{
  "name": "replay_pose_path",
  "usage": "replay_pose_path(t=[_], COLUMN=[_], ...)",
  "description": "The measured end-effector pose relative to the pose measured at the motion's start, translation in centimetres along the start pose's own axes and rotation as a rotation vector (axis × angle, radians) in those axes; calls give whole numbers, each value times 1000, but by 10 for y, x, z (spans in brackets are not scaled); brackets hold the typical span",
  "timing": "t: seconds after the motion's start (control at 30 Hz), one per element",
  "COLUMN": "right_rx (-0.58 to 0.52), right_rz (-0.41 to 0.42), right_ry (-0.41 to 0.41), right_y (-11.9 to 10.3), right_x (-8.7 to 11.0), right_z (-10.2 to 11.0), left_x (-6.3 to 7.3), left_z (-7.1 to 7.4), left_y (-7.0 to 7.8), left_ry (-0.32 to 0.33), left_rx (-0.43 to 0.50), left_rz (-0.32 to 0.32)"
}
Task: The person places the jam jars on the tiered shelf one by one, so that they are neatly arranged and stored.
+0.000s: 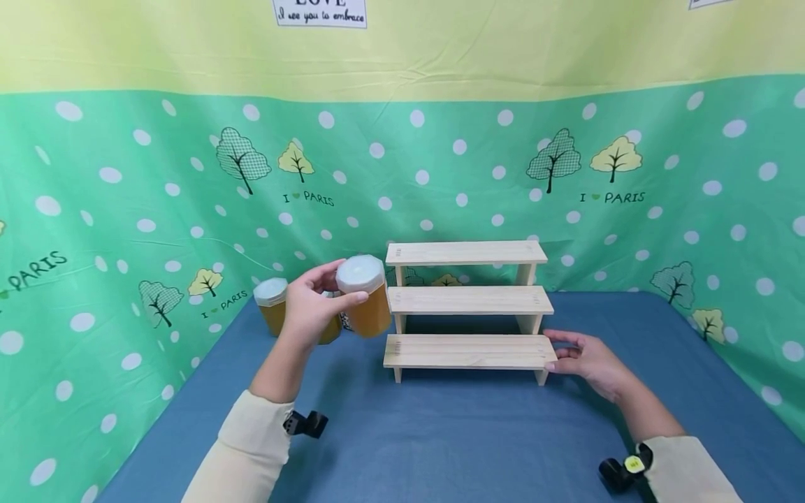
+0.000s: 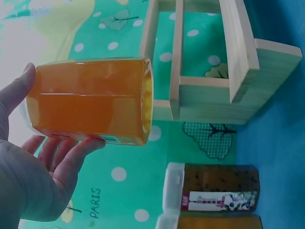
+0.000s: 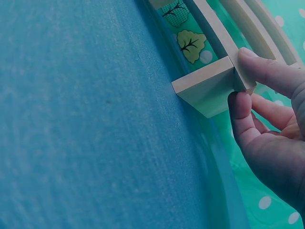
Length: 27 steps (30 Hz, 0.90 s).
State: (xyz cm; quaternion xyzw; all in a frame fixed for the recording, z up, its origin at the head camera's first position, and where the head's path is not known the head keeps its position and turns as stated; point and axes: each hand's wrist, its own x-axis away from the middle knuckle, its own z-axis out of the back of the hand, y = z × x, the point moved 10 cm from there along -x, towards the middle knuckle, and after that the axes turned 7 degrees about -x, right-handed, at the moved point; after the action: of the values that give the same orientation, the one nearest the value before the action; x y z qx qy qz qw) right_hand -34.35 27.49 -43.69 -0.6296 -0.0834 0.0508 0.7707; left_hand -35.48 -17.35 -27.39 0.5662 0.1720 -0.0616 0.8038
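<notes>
Head view showed the left hand (image 1: pixel 308 307) grasping an amber jar (image 1: pixel 370 311), thumb on one side and fingers on the other, its white lid (image 1: pixel 360 271) uppermost. That jar was held above the blue cloth (image 1: pixel 465 447), by the left end of a three-tiered wooden stand (image 1: pixel 468 349); whether the two touched, I could not tell. At the stand's other end the right hand (image 1: pixel 591 365) pinched the lowest tier between thumb and fingers, as the right wrist view confirmed. Beyond the left forearm, on the cloth, stood a dark-speckled jar (image 2: pixel 221 176) with a printed label and, beside it, another jar (image 2: pixel 219 222). Behind everything hung a green, white-dotted backdrop (image 1: pixel 440 157) with printed trees.
</notes>
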Motion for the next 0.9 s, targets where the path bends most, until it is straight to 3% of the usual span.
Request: replay_pose_path(t=[0.53,0.9], right_rx=[1,1], right_rz=[-6,-2], right_ry=[-10,-22], right_y=[0,-1], right_x=[0,-1], right_z=[0,0], left_x=[-4,-12], left_z=[-27,-48], left_y=[26,39], left_ry=[-53,-88], left_rx=[13,37], left_rz=[-96,-97])
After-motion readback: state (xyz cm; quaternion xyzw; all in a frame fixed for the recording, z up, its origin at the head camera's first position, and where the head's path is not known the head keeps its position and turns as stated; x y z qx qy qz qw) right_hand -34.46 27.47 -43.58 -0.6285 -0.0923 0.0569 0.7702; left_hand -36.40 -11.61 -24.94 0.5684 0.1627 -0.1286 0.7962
